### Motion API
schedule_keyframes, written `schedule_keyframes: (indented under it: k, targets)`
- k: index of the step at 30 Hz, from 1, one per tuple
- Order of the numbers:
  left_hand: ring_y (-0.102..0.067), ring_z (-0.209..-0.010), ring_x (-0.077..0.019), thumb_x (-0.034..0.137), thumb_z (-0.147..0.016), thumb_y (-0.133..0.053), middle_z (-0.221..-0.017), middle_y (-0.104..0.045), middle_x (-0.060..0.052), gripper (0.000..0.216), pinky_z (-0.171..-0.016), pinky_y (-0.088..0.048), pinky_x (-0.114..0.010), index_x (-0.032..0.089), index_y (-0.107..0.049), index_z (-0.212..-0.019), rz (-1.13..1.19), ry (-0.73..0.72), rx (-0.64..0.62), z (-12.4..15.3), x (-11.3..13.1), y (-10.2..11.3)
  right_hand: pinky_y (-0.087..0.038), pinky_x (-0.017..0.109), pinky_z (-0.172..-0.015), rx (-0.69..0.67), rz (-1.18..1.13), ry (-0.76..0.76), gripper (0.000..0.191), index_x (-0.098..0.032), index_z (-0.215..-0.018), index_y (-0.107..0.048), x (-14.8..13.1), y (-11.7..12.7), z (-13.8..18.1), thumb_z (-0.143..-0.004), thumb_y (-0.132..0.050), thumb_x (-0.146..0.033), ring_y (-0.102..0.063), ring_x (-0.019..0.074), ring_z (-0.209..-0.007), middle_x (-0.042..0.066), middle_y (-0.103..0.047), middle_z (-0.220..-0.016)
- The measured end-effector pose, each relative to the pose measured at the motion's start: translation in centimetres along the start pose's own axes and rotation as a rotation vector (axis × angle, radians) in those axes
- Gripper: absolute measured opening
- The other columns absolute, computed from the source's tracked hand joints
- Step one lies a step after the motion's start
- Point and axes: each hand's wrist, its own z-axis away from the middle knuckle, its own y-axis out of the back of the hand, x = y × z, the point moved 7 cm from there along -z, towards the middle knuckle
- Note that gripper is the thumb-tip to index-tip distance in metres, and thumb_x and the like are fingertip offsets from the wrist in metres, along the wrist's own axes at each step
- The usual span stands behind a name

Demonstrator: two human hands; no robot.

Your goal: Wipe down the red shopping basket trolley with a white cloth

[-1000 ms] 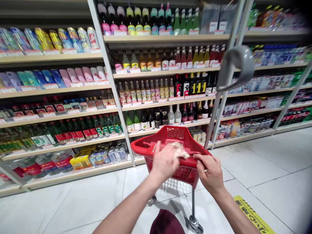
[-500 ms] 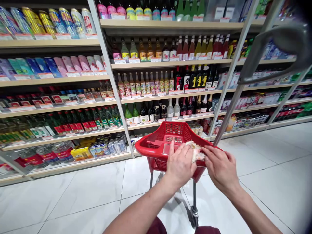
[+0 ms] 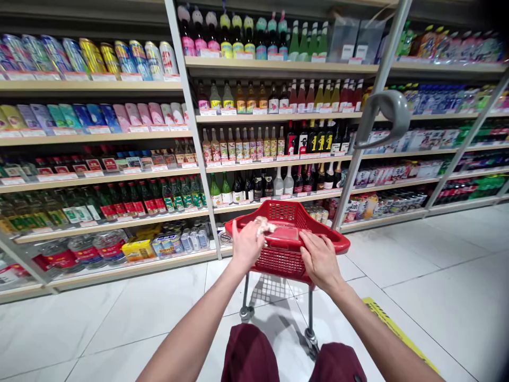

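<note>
A red plastic shopping cart (image 3: 283, 263) stands in front of my knees, its basket on thin grey legs with casters. My left hand (image 3: 246, 245) is closed on a crumpled whitish cloth (image 3: 264, 225), pressed to the left part of the basket's near rim. On the right part of that rim is my right hand (image 3: 320, 257), fingers laid over the top edge and thumb on the outer side, gripping it. Between the hands, a clear flat panel on the rim shows. The inside of the basket is mostly hidden.
A grey pole (image 3: 352, 175) with a looped grey handle (image 3: 392, 101) rises at the cart's right. Behind stand shelves (image 3: 278, 162) of bottles and cans. A yellow floor strip (image 3: 397, 331) lies right on the white tiles (image 3: 151, 313).
My left hand has slid left along the rim with the cloth. My right hand, earlier beside the cloth at the right corner, now grips the rim apart from it. The view has shifted.
</note>
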Motion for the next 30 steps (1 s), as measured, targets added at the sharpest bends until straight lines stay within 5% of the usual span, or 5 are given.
schedule_keyframes:
  k: [7,12,19,25,30]
  targets:
    - [-0.049,-0.113,-0.0195,0.025,-0.078,-0.048,-0.120,-0.057,-0.004,0.033,-0.107,-0.009,-0.053,0.023,-0.053,-0.110,0.060,-0.250,-0.102,0.3,2.9,-1.4,-0.031,0.038,-0.088,0.077,-0.149,-0.089,0.040,-0.018,-0.124,-0.040,1.4,0.5,0.3,-0.085,-0.033,-0.024,-0.055,0.0183,-0.094,0.009,-0.061,-0.108]
    - [-0.054,-0.106,-0.0198,0.019,-0.079,-0.044,-0.109,-0.063,-0.005,0.027,-0.106,-0.010,-0.056,0.022,-0.058,-0.102,0.015,0.064,-0.010,0.2,-1.5,0.0,-0.031,0.037,-0.084,0.053,-0.204,-0.093,0.040,-0.021,-0.122,-0.044,1.2,1.2,0.8,-0.083,-0.033,-0.021,-0.054,0.0190,-0.094,0.007,-0.060,-0.109]
    - [-0.052,-0.109,-0.0173,0.022,-0.075,-0.051,-0.113,-0.061,-0.002,0.029,-0.109,-0.011,-0.048,0.023,-0.057,-0.103,0.120,-0.205,-0.060,1.4,4.9,-0.1,-0.033,0.036,-0.084,0.035,-0.246,-0.047,0.047,-0.021,-0.130,-0.035,0.2,2.4,2.1,-0.083,-0.034,-0.018,-0.054,0.0187,-0.097,0.008,-0.058,-0.113]
    - [-0.056,-0.102,-0.0197,0.017,-0.079,-0.042,-0.106,-0.064,-0.003,0.025,-0.106,-0.011,-0.054,0.021,-0.059,-0.097,0.014,0.092,0.070,2.7,-2.1,3.2,-0.032,0.035,-0.085,0.057,-0.263,-0.031,0.041,-0.020,-0.122,-0.043,-0.5,2.2,1.9,-0.082,-0.035,-0.019,-0.056,0.0179,-0.095,0.007,-0.059,-0.112]
    - [-0.050,-0.111,-0.0187,0.020,-0.076,-0.049,-0.114,-0.060,-0.002,0.027,-0.108,-0.012,-0.050,0.023,-0.058,-0.101,0.016,-0.007,0.039,3.4,-0.5,2.4,-0.032,0.035,-0.085,0.092,-0.233,-0.014,0.038,-0.019,-0.117,-0.048,-2.5,0.4,0.7,-0.081,-0.038,-0.019,-0.057,0.0179,-0.093,0.007,-0.062,-0.107]
